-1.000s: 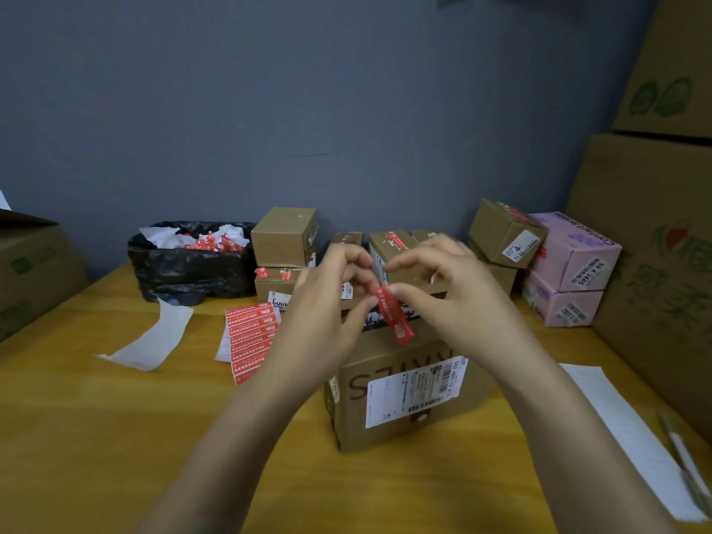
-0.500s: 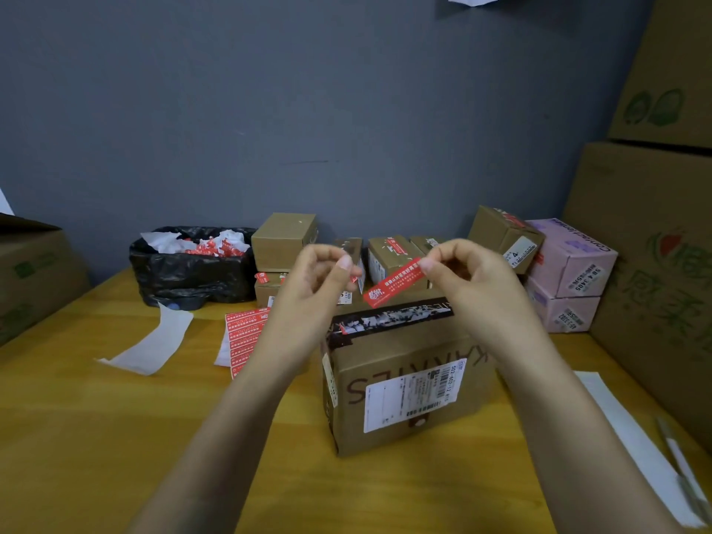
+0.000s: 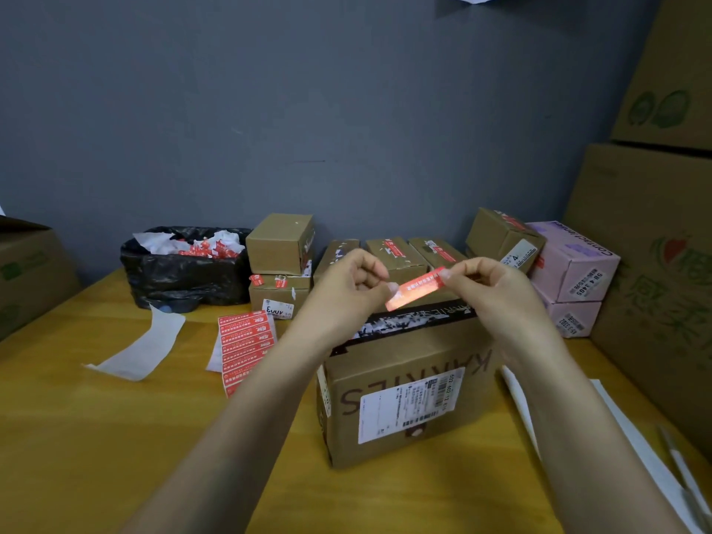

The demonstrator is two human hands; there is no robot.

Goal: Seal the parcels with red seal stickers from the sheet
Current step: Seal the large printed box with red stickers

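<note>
here both hands pinch a blurred red sticker above the parcel

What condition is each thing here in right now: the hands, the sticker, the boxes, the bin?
Left hand: pinching one end of the sticker.
Right hand: pinching the other end.
Red seal sticker: peeled, held stretched above the parcel.
Front parcel: closed with dark tape, no red seal visible.
Sticker sheet: flat on the table, partly used.
Black bin bag: open, holding paper scraps.
Pink boxes: stacked, closed.

Both forearms bare, no sleeves in view; the hands bare, ungloved; short fingernails.
</note>
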